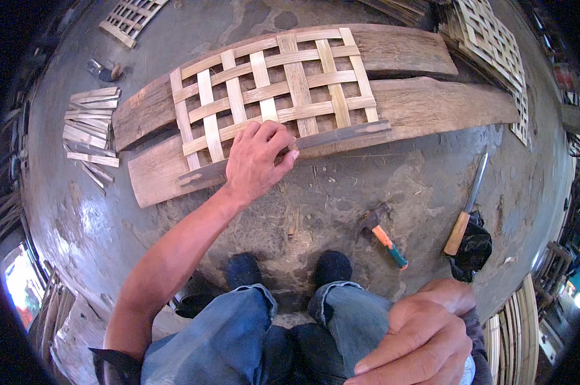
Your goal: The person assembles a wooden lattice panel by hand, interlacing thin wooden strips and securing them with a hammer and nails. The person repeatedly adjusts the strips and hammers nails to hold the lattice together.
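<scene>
A woven lattice panel (264,87) of pale, flat strips lies across two rough wooden planks, a far plank (405,52) and a near plank (444,106), which seem to serve as a low, firm bed keeping the weave off the concrete floor (290,205). A dark strip (347,134) runs along the panel's near edge, perhaps as a straight border for the slat ends. The left hand (258,154) closes around this strip near its middle, fingers curled over it and thumb on the near side, probably to steady it; what lies under the fingers is hidden. The right hand (424,333) hangs apart from the panel, near the right knee, fingers bent inward; whether it holds anything cannot be told.

On the floor to the right lie a hammer (387,245) and, farther right, a knife (460,230) with its handle against a black bag (473,247), both apparently set within easy reach. Left of the planks, loose pale strips (94,123) sit in a pile, likely kept aside from the weave. More lattice panels (495,54) lean at the far right.
</scene>
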`<state>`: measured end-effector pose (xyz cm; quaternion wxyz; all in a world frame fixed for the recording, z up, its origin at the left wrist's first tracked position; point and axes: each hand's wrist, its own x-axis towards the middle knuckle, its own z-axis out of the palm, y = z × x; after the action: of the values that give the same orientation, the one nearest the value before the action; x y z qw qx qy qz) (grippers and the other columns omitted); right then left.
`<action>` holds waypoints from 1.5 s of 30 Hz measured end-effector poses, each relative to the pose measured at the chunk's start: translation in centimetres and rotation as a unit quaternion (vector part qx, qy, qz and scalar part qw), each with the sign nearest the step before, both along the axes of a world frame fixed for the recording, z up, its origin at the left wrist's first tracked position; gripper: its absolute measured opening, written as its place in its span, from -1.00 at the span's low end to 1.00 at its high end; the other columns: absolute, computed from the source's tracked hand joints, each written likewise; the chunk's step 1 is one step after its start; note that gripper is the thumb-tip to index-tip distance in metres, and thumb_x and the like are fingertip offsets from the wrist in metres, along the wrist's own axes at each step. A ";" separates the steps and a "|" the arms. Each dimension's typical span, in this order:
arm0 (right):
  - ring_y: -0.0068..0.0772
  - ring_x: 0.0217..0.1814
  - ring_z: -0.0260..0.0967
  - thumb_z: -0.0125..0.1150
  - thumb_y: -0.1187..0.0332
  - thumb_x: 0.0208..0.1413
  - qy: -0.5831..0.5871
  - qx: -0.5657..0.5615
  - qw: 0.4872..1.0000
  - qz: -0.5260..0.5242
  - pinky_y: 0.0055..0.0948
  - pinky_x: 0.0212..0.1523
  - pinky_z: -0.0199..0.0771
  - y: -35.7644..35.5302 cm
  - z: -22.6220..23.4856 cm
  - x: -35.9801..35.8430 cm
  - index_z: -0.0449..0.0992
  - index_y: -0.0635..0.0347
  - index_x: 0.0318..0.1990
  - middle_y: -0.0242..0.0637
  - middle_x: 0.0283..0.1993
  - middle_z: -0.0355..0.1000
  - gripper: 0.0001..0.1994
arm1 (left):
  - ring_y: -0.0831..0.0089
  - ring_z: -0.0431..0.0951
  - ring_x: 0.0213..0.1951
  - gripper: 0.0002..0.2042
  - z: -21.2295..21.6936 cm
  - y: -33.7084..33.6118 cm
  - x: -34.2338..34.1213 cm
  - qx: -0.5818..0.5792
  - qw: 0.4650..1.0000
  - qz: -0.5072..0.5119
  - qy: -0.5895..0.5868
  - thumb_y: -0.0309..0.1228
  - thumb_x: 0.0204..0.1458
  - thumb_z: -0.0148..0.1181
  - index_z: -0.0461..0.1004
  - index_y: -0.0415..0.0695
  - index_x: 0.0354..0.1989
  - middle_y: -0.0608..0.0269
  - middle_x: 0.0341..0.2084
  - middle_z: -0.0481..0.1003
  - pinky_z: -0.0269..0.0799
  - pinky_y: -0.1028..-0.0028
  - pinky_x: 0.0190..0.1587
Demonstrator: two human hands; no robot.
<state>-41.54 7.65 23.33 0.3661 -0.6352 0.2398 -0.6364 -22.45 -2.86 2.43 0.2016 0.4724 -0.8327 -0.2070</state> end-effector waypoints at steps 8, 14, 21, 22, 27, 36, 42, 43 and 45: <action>-0.52 -0.42 0.56 0.46 0.47 -0.07 0.058 0.123 0.989 0.061 -0.58 -0.50 0.52 0.8 1.4 -1.6 0.64 0.10 -0.36 -0.33 -0.32 0.61 -0.89 | 0.25 0.44 -0.12 -0.81 -0.1 0.0 0.0 -0.005 1.000 0.006 -0.006 -0.30 -0.02 0.34 0.51 -0.01 -0.27 0.34 -0.20 0.47 0.39 0.22 -0.04; -0.35 -0.33 0.53 0.34 0.42 0.04 0.422 -0.010 0.906 -0.018 -0.53 -0.34 0.48 -3.8 -5.9 -3.9 0.65 0.08 -0.31 -0.30 -0.29 0.58 -0.94 | 0.24 0.44 -0.14 -0.80 0.0 -0.2 -0.4 -0.012 1.000 0.000 0.012 -0.29 -0.02 0.34 0.50 -0.01 -0.26 0.33 -0.21 0.46 0.39 0.21 -0.04; -0.62 -0.25 0.46 0.33 0.44 0.17 0.199 0.367 0.903 -0.100 -0.54 -0.16 0.49 -11.6 -18.4 -6.2 0.62 0.22 -0.16 -0.41 -0.24 0.57 -0.88 | 0.25 0.44 -0.12 -0.75 -0.2 0.0 0.1 -0.023 1.000 -0.007 -0.007 -0.30 -0.02 0.36 0.49 -0.02 -0.19 0.32 -0.19 0.45 0.39 0.20 -0.02; -0.63 -0.25 0.45 0.33 0.43 0.17 0.159 0.380 0.904 -0.117 -0.55 -0.16 0.48 -12.0 -18.5 -6.6 0.62 0.22 -0.15 -0.42 -0.25 0.56 -0.87 | 0.25 0.44 -0.11 -0.74 -0.1 0.0 0.3 -0.022 1.000 -0.010 -0.015 -0.30 -0.03 0.36 0.49 -0.02 -0.17 0.32 -0.17 0.45 0.39 0.21 -0.02; -0.66 -0.23 0.43 0.35 0.43 0.16 0.137 0.409 0.880 -0.200 -0.59 -0.15 0.44 -12.1 -20.1 -10.5 0.59 0.22 -0.12 -0.46 -0.26 0.55 -0.83 | 0.15 0.45 -0.04 -0.64 0.8 0.2 0.6 -0.010 0.999 -0.038 -0.029 -0.30 -0.05 0.37 0.51 -0.03 -0.04 0.23 -0.12 0.48 0.39 0.18 0.03; -0.68 -0.27 0.42 0.34 0.42 0.17 0.104 0.399 0.887 -0.207 -0.58 -0.19 0.45 -11.2 -20.9 -10.4 0.60 0.22 -0.13 -0.48 -0.28 0.55 -0.85 | 0.16 0.46 -0.05 -0.59 0.7 -0.6 1.2 -0.052 0.996 -0.061 -0.049 -0.43 -0.13 0.41 0.53 -0.03 -0.02 0.25 -0.14 0.48 0.43 0.19 0.01; -0.73 -0.31 0.37 0.33 0.43 0.17 0.185 0.386 0.883 -0.194 -0.60 -0.26 0.42 -10.6 -20.9 -9.1 0.61 0.23 -0.16 -0.50 -0.31 0.53 -0.87 | 0.25 0.45 -0.03 -0.62 0.0 -1.5 2.5 -0.059 0.995 -0.075 -0.039 -0.40 -0.08 0.39 0.54 -0.01 -0.03 0.29 -0.13 0.45 0.40 0.22 0.04; -0.74 -0.32 0.36 0.33 0.43 0.17 0.182 0.363 0.891 -0.206 -0.61 -0.27 0.42 -10.6 -20.8 -8.7 0.60 0.23 -0.15 -0.50 -0.31 0.53 -0.87 | 0.24 0.45 -0.02 -0.62 -0.1 -1.4 2.4 -0.055 0.996 -0.069 -0.025 -0.40 -0.08 0.40 0.54 0.00 -0.03 0.28 -0.12 0.45 0.39 0.21 0.04; -0.76 -0.34 0.35 0.33 0.44 0.17 0.174 0.316 0.904 -0.229 -0.63 -0.30 0.40 -10.4 -20.9 -7.0 0.60 0.23 -0.14 -0.51 -0.32 0.52 -0.86 | 0.22 0.44 -0.02 -0.62 -0.2 -1.3 2.2 -0.043 0.997 -0.058 -0.007 -0.40 -0.09 0.40 0.54 0.00 -0.03 0.26 -0.12 0.45 0.36 0.21 0.05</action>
<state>-48.57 -2.77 2.47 0.3442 -0.5146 0.6267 -0.4734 -20.22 -4.17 2.26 0.2038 0.4161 -0.8680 -0.1790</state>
